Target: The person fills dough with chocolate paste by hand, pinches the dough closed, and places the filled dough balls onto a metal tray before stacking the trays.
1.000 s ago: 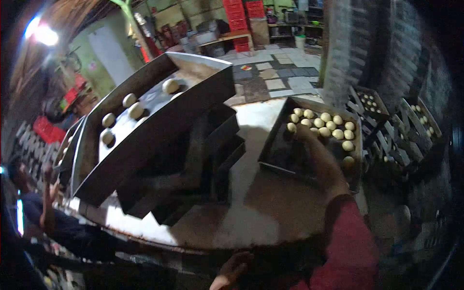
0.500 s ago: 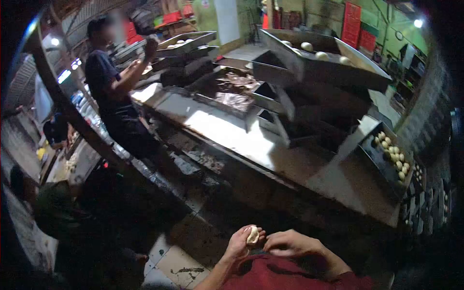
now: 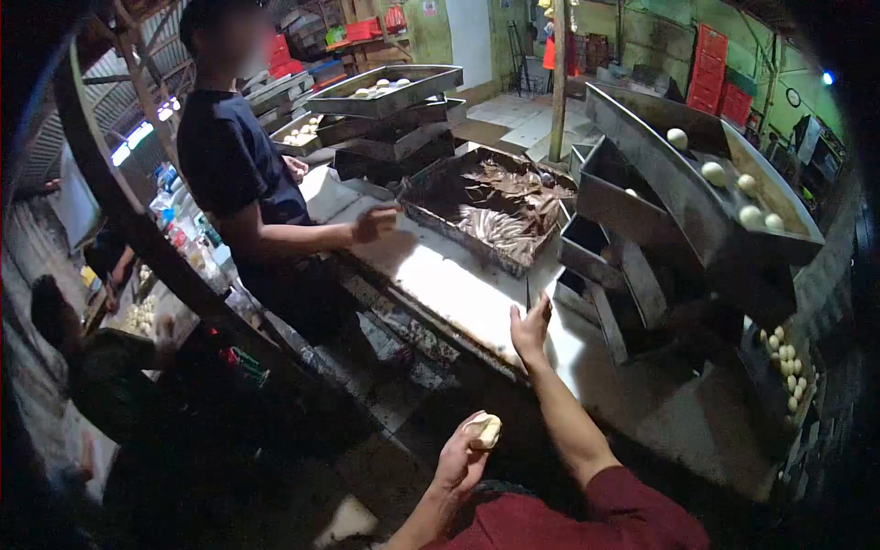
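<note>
My left hand (image 3: 461,458), low in the middle, is closed around a pale lump of dough (image 3: 485,432) whose top shows above the fingers. My right hand (image 3: 532,330) reaches forward over the worktable (image 3: 449,284), fingers stretched out and thumb apart; I see nothing held in it. A thin dark line stands just beyond its fingertips, and I cannot make out what it is. Past that hand lies a wide tray (image 3: 527,266) holding brown leaf-like pieces and a heap of slender pale strips.
Stacked metal trays (image 3: 642,197) rise at the right, the top one holding pale dough balls (image 3: 714,174). Another tray at far right holds several balls (image 3: 786,367). A co-worker (image 3: 243,165) stands left at the table, one hand extended over it. More trays (image 3: 394,105) are stacked behind.
My right hand has left my left hand and stretched forward over the table. The co-worker's raised hand has come down over the table. My view has shifted, bringing the wide tray closer.
</note>
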Tool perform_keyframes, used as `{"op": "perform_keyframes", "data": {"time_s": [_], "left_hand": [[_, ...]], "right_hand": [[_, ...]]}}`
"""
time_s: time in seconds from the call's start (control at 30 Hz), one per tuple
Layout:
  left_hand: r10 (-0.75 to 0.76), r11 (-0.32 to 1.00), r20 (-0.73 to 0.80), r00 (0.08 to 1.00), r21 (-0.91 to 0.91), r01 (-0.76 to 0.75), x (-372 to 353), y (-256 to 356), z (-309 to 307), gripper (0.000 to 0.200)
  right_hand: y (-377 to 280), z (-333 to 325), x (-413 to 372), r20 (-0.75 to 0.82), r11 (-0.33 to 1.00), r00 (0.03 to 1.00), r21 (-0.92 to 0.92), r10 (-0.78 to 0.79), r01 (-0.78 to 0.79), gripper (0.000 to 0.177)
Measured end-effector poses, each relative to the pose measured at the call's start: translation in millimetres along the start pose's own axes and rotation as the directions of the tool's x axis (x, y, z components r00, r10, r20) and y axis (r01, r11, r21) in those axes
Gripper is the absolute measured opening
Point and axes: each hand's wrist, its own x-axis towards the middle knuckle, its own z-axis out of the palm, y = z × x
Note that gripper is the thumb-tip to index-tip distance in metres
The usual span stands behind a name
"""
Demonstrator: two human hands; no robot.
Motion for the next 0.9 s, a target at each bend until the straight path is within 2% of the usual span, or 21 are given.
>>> {"op": "perform_keyframes", "data": {"time_s": [0.03,0.07,0.1,0.17,0.2,0.27,0.3,0.33,0.4,0.43,0.47,0.5,0.57,0.6,0.63,0.67,0.73,0.77,0.8,0.87,0.9], "left_hand": [[0.002,0.995,0.021,1.000,0.101,-0.004,7.9,3.5,10.3,0.045],[0.004,0.979,0.047,0.999,0.204,-0.013,21.8,8.4,19.3,0.051],[-0.005,0.978,0.036,0.999,0.207,-0.002,36.5,13.9,25.4,0.051],[0.208,0.878,0.072,0.975,0.425,-0.219,69.8,24.4,32.7,0.064],[0.284,0.789,0.029,0.958,0.561,-0.251,90.3,29.4,31.4,0.069],[0.343,0.792,-0.063,0.937,0.556,-0.253,137.0,32.6,21.9,0.063],[0.325,0.799,-0.057,0.944,0.550,-0.242,151.4,33.6,26.0,0.063],[0.186,0.784,0.055,0.981,0.593,-0.182,161.4,35.0,27.4,0.055],[-0.122,0.713,0.258,0.958,0.695,-0.096,183.8,48.6,29.0,0.041],[-0.142,0.803,0.290,0.946,0.593,-0.061,186.2,66.2,39.7,0.045],[-0.162,0.877,0.321,0.933,0.481,-0.013,188.9,83.8,50.5,0.049],[-0.182,0.930,0.351,0.918,0.365,0.045,191.8,101.5,61.4,0.053],[-0.236,0.966,0.396,0.887,0.194,0.170,199.8,138.9,65.9,0.053],[-0.258,0.964,0.401,0.879,0.163,0.208,203.9,153.7,64.9,0.054],[-0.280,0.959,0.386,0.879,0.157,0.236,210.5,166.3,61.6,0.054],[-0.297,0.952,0.371,0.880,0.185,0.244,216.6,175.9,59.7,0.051],[-0.331,0.936,0.341,0.880,0.238,0.260,229.3,194.7,55.8,0.045],[-0.407,0.893,0.236,0.882,0.307,0.330,234.3,203.3,61.8,0.043],[-0.425,0.876,0.198,0.883,0.336,0.346,240.9,207.5,63.9,0.041],[-0.441,0.849,0.132,0.887,0.383,0.365,252.2,210.0,71.6,0.038],[-0.448,0.849,0.131,0.885,0.371,0.375,258.1,206.7,74.0,0.036]], "right_hand": [[-14.6,3.1,20.9,0.040,0.995,0.994,0.011,0.097,-0.098,0.065],[-7.6,23.8,35.5,-0.049,0.994,0.994,-0.042,0.101,-0.103,0.049],[14.0,47.7,44.1,-0.061,0.989,0.989,0.068,0.138,-0.133,0.040],[29.0,52.2,39.2,-0.050,0.965,0.979,0.185,0.198,-0.185,0.022],[10.8,34.2,30.2,-0.037,0.959,0.977,0.200,0.210,-0.199,0.014],[-6.1,23.8,7.2,-0.026,0.974,0.992,0.197,0.122,-0.114,0.012],[-25.3,15.4,10.2,0.071,0.979,0.997,0.203,-0.013,-0.002,0.012],[-46.6,5.2,9.6,0.172,0.971,0.976,0.220,-0.136,0.097,0.013],[-70.8,6.0,57.2,0.250,0.991,0.968,0.129,-0.011,-0.022,0.008],[-68.0,15.5,87.4,0.263,0.998,0.965,0.066,-0.023,0.006,0.008],[-65.9,29.6,115.3,0.231,0.988,0.971,-0.127,-0.055,0.086,0.009],[-54.8,46.5,142.7,0.219,0.971,0.976,-0.229,-0.023,0.074,0.011],[-36.4,80.8,193.7,0.288,0.852,0.956,-0.513,0.054,0.106,0.015],[-17.3,100.0,212.4,0.335,0.719,0.941,-0.665,0.048,0.200,0.013],[-31.8,98.6,223.9,0.419,0.548,0.895,-0.789,0.151,0.277,0.014],[-29.9,103.2,231.2,0.419,0.376,0.893,-0.864,0.165,0.336,0.015],[-19.2,106.4,241.2,0.579,0.294,0.776,-0.809,0.249,0.510,0.017],[-23.1,105.4,237.7,0.626,0.206,0.730,-0.780,0.275,0.591,0.016],[-25.4,106.1,235.5,0.614,0.197,0.734,-0.789,0.289,0.582,0.016],[-26.0,104.1,219.7,0.838,0.152,0.458,-0.515,0.297,0.843,0.017],[-47.4,96.2,206.5,0.825,0.185,0.427,-0.516,0.370,0.836,0.017]]}}
